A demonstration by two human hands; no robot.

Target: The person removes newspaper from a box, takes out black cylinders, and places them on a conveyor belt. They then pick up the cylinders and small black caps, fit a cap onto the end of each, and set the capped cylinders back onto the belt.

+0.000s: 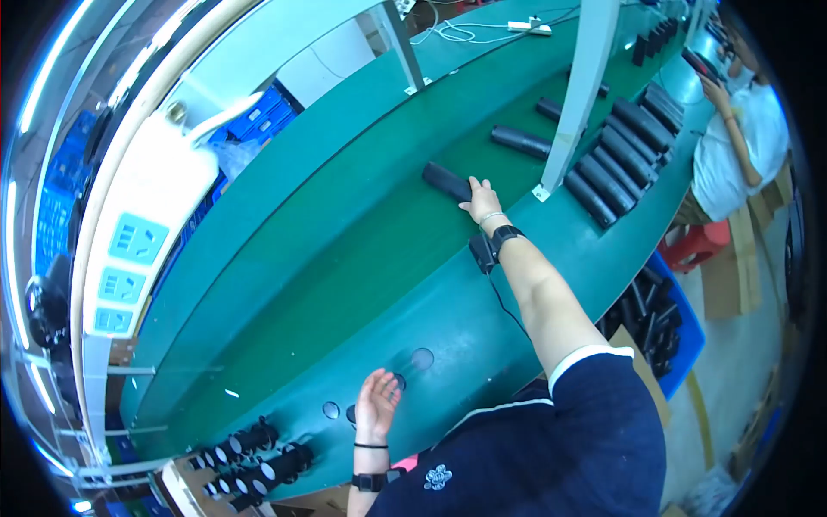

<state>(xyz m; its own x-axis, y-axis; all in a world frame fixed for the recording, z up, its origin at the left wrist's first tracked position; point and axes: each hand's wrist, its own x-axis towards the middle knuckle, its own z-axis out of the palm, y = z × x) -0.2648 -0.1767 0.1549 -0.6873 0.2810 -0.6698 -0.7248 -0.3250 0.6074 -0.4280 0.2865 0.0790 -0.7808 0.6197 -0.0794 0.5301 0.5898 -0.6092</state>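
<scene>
My right hand (482,203) reaches out over the green belt, its thumb and fingers around the near end of a black cylinder (445,180) that lies on its side. Low in the view, my left hand (376,405) is turned partly palm up, its fingers loosely bent and nothing visible in it. Close around it on the green worktop are small round discs: a clear one (422,358), a dark-rimmed one (331,410), and another partly hidden behind the fingers. A small dark piece beside the left wrist is mostly covered.
More black cylinders (520,142) lie along the belt, and a row of them (622,148) rests on the right ledge. A metal post (579,95) rises beside them. Black parts with pale round ends (250,457) stand lower left. A blue bin (689,323) and a co-worker (741,146) are at right.
</scene>
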